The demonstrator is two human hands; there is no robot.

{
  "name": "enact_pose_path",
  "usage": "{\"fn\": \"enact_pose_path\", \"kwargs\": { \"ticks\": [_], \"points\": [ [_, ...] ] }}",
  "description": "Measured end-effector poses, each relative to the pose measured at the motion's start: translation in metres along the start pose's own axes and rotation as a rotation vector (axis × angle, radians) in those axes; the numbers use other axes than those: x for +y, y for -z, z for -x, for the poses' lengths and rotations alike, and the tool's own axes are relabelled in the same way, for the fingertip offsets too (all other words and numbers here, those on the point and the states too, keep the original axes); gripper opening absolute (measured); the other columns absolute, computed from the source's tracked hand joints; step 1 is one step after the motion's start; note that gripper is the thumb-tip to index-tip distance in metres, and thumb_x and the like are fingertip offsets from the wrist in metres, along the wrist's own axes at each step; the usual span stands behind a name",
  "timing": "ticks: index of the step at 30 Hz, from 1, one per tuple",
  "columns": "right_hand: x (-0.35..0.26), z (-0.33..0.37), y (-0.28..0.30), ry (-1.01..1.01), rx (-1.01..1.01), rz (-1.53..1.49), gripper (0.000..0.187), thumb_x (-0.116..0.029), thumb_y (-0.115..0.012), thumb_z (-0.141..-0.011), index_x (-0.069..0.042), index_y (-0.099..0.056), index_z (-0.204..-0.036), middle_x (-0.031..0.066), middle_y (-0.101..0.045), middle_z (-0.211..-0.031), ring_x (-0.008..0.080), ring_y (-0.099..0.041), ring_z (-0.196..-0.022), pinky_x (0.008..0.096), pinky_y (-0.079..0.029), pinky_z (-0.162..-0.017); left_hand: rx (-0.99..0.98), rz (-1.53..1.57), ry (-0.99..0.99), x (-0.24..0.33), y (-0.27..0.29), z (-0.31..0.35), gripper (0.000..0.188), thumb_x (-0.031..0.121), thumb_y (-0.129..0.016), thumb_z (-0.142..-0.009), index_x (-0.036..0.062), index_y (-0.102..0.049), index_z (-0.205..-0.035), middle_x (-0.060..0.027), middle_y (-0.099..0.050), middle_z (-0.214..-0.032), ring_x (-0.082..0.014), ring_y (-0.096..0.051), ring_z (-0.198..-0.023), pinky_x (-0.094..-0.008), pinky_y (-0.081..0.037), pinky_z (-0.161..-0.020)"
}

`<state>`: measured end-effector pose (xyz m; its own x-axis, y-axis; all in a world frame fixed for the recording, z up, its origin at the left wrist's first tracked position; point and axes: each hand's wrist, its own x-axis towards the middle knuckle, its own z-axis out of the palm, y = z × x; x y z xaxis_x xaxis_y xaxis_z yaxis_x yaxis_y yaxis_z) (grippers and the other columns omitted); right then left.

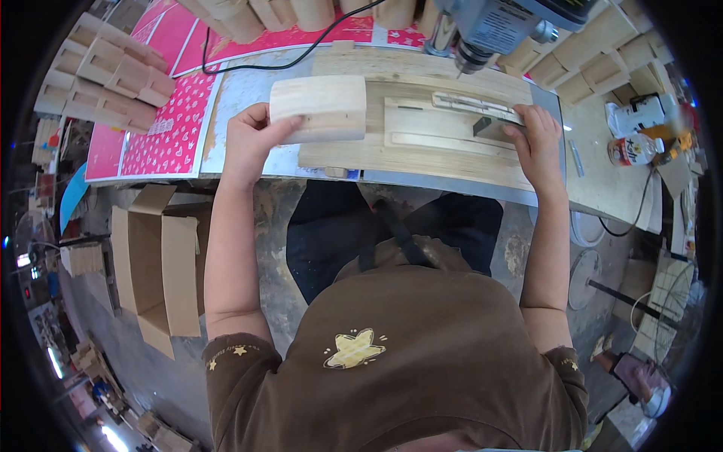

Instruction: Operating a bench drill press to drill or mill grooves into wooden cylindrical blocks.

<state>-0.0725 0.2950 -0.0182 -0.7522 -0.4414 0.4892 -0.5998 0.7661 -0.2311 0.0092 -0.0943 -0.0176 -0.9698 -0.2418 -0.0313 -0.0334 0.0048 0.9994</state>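
We see our left hand (252, 143) gripping a pale wooden block (318, 109) by its left end, thumb on the near face and fingers wrapped behind, holding it above the near edge of the table (248, 90), toward its middle. The block has rounded corners and overlaps the left end of a flat wooden jig (422, 154) that lies along the near edge. Our right hand (536, 139) rests on the right end of that jig, fingers curled down over a small dark part (488, 126) beside a slim metal strip (471, 102); whether it actually grips the part we cannot tell. Just beyond the strip, at the far edge, a drill press (489, 26) hangs with its bit pointing down at the jig. A black cable (263, 66) runs across the far left part of the table. Pink patterned sheets (169, 124) cover the left end of the table, with a stack of wooden boxes (113, 75) on the far left corner. More wooden boxes (602, 64) sit at the far right corner. A white and red can (633, 149) stands on the right end. Below the table's left end an open cardboard box (158, 264) sits on the floor.
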Motion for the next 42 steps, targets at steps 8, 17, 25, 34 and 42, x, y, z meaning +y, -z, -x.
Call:
{"fn": "enact_pose_path", "kwargs": {
  "ticks": [8,17,25,34,42],
  "points": [
    [-0.024,-0.003,-0.005,0.026,-0.045,-0.033,0.036,-0.019,-0.072,-0.071,-0.007,-0.058,-0.101,0.0077,-0.057,-0.091,0.0283,-0.052,-0.091,0.0394,-0.035,-0.083,0.220,0.261,0.239,0.010,0.009,0.008,0.025,0.026,-0.075,-0.075,0.0037,-0.063,-0.074,-0.0035,-0.062,-0.067,-0.0078,-0.055,-0.056,-0.0203,-0.040,-0.051],
    [-0.017,0.007,-0.007,0.004,-0.056,-0.007,0.040,-0.017,-0.071,-0.070,-0.004,-0.055,-0.104,0.0146,-0.054,-0.099,0.0343,-0.049,-0.099,0.0419,-0.034,-0.089,0.577,-0.627,-0.136,0.043,0.106,0.002,0.041,0.023,-0.086,-0.060,-0.0029,-0.062,-0.082,-0.0007,-0.054,-0.072,-0.0091,-0.051,-0.063,-0.0240,-0.043,-0.058],
    [-0.025,0.008,-0.004,-0.053,-0.055,0.005,0.040,-0.013,-0.071,-0.068,-0.003,-0.054,-0.103,0.0159,-0.052,-0.099,0.0363,-0.047,-0.097,0.0426,-0.034,-0.088,0.836,-1.482,-0.699,0.158,0.234,-0.058,0.046,0.028,-0.078,-0.064,-0.0059,-0.067,-0.092,-0.0203,-0.055,-0.105,-0.0342,-0.056,-0.092,-0.0392,-0.046,-0.081],
    [-0.036,0.004,-0.006,-0.117,-0.027,0.012,0.039,-0.013,-0.070,-0.066,-0.003,-0.053,-0.099,0.0147,-0.049,-0.094,0.0348,-0.045,-0.091,0.0429,-0.035,-0.082,0.870,-1.678,-0.272,0.277,0.309,-0.177,0.040,0.030,-0.069,-0.068,-0.0052,-0.068,-0.089,-0.0259,-0.065,-0.092,-0.0363,-0.064,-0.089,-0.0392,-0.051,-0.081],
    [-0.042,0.001,-0.006,-0.191,-0.044,0.024,0.037,-0.011,-0.070,-0.064,-0.004,-0.052,-0.096,0.0127,-0.048,-0.090,0.0330,-0.045,-0.088,0.0417,-0.035,-0.079,0.874,-1.599,-0.179,0.281,0.345,-0.225,0.031,0.022,-0.063,-0.067,-0.0039,-0.069,-0.083,-0.0255,-0.065,-0.089,-0.0362,-0.065,-0.087,-0.0401,-0.050,-0.081]
  ]
}}
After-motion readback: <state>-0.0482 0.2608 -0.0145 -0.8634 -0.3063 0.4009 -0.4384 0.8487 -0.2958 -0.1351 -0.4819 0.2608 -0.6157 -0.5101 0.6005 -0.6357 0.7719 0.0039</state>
